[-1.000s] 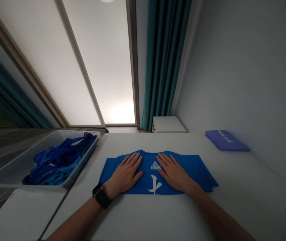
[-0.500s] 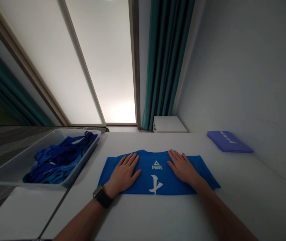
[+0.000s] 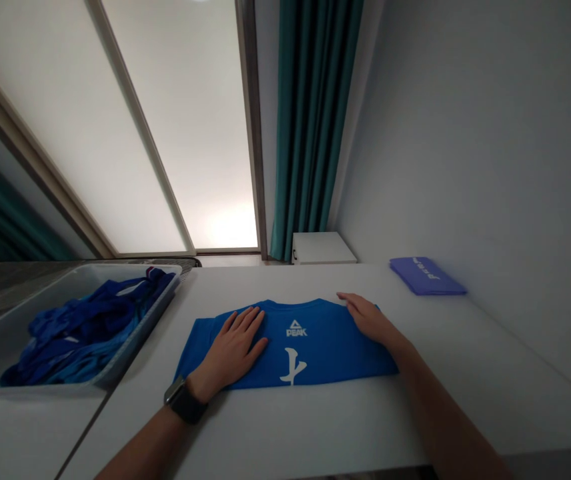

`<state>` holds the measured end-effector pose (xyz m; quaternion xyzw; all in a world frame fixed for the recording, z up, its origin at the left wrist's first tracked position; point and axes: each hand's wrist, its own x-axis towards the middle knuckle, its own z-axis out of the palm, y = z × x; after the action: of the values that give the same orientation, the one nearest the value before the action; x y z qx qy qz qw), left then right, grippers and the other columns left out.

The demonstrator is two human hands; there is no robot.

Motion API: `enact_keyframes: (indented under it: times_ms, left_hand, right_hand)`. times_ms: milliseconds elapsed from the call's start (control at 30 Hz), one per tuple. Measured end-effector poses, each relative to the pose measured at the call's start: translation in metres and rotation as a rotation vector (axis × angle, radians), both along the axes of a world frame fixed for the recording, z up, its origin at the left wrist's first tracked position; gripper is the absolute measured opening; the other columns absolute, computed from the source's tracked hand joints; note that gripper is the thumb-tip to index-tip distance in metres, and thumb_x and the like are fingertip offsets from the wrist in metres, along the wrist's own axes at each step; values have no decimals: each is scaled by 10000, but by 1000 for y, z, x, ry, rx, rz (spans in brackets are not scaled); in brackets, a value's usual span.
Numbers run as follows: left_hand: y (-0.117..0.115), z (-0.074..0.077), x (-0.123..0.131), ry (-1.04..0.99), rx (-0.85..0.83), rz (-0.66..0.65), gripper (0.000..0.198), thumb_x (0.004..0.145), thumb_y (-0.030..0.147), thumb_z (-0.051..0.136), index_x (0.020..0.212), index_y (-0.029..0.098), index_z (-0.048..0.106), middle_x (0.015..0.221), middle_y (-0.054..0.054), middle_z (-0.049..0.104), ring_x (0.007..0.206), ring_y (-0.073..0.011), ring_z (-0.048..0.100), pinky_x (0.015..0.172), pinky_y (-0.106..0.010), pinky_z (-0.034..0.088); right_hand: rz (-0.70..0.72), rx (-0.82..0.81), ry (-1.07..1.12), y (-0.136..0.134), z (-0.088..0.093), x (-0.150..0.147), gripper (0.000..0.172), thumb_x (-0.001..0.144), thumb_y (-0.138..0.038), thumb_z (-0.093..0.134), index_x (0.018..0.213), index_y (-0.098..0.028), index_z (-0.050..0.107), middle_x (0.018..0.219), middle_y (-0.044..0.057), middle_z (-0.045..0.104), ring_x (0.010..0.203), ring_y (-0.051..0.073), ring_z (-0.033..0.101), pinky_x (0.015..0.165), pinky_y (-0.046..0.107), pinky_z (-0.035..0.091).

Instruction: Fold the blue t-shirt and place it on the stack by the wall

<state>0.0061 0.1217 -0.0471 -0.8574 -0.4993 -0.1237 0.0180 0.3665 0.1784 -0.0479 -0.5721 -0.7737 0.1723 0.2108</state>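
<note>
On the white table (image 3: 285, 427), a blue PEAK T-shirt (image 3: 325, 350) lies folded. The left hand (image 3: 230, 350) rests flat on it, the right hand (image 3: 371, 323) on its far edge; both open, neither gripping.

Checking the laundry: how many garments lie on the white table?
2: the blue PEAK T-shirt in front, and a folded violet-blue garment farther off to the right.

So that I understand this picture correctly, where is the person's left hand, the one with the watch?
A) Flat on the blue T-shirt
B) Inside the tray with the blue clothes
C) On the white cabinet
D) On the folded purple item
A. The left hand lies open on the blue T-shirt, left of the white PEAK logo.
</note>
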Motion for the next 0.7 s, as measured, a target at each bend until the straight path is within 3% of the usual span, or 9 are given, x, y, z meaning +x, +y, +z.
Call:
enact_keyframes:
  times_ms: [167, 367, 533, 700]
  left_hand:
    - [-3, 16, 14, 7, -25, -77, 556, 988, 505, 346, 1460, 218, 412, 1486, -87, 464, 1378, -273, 404, 1152, -496, 301]
    - [6, 32, 56, -14, -96, -220, 493, 991, 452, 375, 1429, 238, 445, 1450, -69, 505, 1341, -271, 442, 1140, -504, 305]
    - [36, 40, 114, -52, -83, -342, 372, 986, 342, 398, 1308, 233, 548, 1273, -63, 615, 1182, -241, 539, 1057, -431, 386]
    - [74, 33, 166, -21, -31, -403, 318, 973, 268, 408, 1224, 204, 592, 1144, -82, 639, 1073, -233, 566, 989, -396, 409]
  right_hand:
    - [-133, 14, 128, 2, 11, 36, 433, 917, -259, 342, 1259, -177, 594, 1166, 91, 686, 1101, 210, 620, 1019, 394, 439]
    - [-117, 48, 115, -7, -3, 65, 421, 913, -219, 317, 1211, -173, 609, 1176, 104, 665, 1114, 213, 598, 1026, 411, 432]
    - [-118, 187, 166, -17, -20, 67, 394, 907, -212, 335, 1181, -181, 617, 1186, 116, 638, 1147, 233, 567, 1051, 454, 410]
    - [-85, 264, 132, -36, -28, 63, 366, 915, -194, 357, 1177, -206, 613, 1184, 112, 625, 1139, 243, 553, 1045, 489, 412]
